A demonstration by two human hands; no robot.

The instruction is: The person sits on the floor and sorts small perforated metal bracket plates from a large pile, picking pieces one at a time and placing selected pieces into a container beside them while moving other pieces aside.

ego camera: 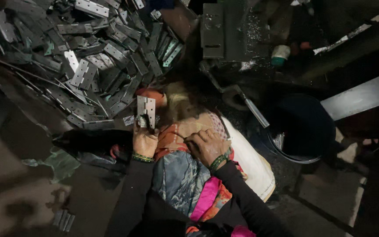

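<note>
While the left hand (144,141) pinches a metal hinge (146,110) upright, the right hand (207,146) rests curled on patterned cloth (181,131), holding nothing I can make out.
The hinge stands beside the hinge pile (88,66); a fingertip-only hold could let it slip.

- Hinge (146,110) in the left hand (144,141): pale silver-grey.
- Heap of hinges (93,66): dull grey.
- Bangles (218,162) on the right hand (207,147): green.
- Sleeves (246,202): black.
- Lap cloth (178,175): blue-grey mottled print with pink and orange.
- Bucket (303,127): dark blue.
</note>
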